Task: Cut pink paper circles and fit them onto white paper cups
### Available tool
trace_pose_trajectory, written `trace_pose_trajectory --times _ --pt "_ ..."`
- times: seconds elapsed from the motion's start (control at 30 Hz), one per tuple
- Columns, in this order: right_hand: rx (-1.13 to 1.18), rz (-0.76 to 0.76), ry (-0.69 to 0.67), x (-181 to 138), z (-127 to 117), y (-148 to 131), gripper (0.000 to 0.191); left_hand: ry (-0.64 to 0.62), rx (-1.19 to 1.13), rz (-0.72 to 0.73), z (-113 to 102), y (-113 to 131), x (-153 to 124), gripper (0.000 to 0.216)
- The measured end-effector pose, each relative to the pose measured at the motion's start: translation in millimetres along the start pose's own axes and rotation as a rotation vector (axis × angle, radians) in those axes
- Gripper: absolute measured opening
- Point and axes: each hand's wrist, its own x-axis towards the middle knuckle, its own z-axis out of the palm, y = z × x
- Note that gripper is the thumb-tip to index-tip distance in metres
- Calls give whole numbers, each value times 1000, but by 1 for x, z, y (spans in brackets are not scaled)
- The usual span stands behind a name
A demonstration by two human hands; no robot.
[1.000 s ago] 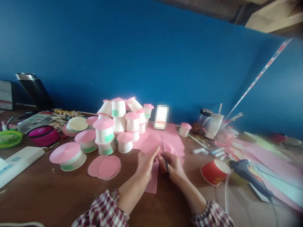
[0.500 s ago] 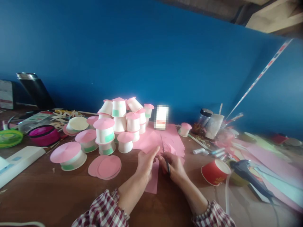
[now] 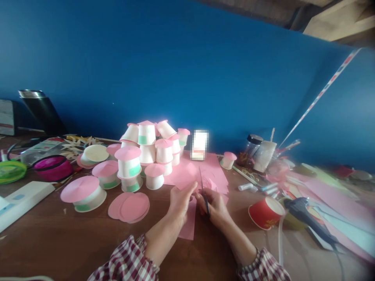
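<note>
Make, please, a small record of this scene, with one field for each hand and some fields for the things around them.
Left hand: at pink paper, grip partly hidden
Right hand: holding scissors
Pink discs: overlapping, left of the hands
White cups: clustered, many topped with pink
Red cup: right of the hands
Wall: blue

Scissors (image 3: 207, 205) and pink paper (image 3: 188, 228) at a brown table (image 3: 67, 249).
The right hand (image 3: 216, 207) holds the scissors, and the left hand (image 3: 178, 203) is at the paper. White cups (image 3: 126, 168) with pink tops (image 3: 127, 153) stand at left; at right, a red cup (image 3: 263, 214) is tilted.
</note>
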Motion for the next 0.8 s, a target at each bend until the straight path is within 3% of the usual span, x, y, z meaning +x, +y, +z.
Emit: trace_pose_trajectory --times 0.8 --pt "-20 4 8 0 -1 -3 36 -15 28 -12 0 3 -2 37"
